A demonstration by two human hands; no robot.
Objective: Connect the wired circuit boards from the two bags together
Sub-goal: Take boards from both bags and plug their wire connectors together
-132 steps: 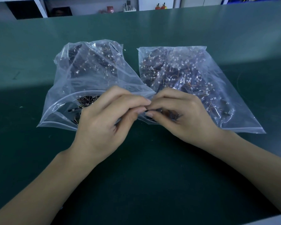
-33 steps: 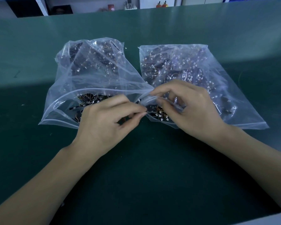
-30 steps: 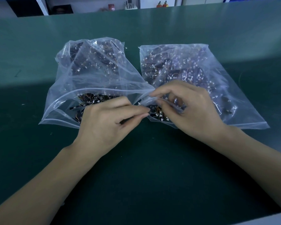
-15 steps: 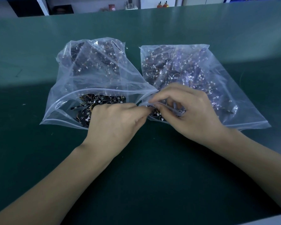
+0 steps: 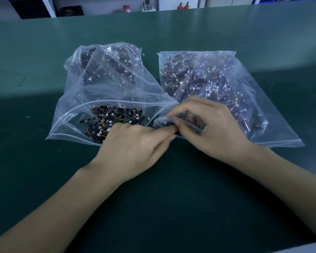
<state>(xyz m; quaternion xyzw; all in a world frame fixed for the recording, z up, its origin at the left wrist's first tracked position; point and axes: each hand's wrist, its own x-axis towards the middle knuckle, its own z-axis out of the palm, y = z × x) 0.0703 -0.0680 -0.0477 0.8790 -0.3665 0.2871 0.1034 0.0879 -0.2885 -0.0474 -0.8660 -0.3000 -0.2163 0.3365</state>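
both hands meet at right bag (image 5: pixel 226 84) mouth. right hand (image 5: pixel 213 128) fingers pinch its rim; left hand (image 5: pixel 135 145) fingers curled, grip can't tell. left bag (image 5: pixel 106 83) gapes open.

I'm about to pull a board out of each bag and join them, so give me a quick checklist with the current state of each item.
1. Left bag mouth open: ok, it gapes and the boards show.
2. Right bag mouth open: not ok, only its near-left corner is parted.
3. Right hand holding that corner's plastic: ok.
4. Left hand holding a board: cannot tell, its fingertips are hidden at the bag's corner.
5. Any board out on the table: not ok, none outside the bags.
6. Both bags lying flat on the table: ok.
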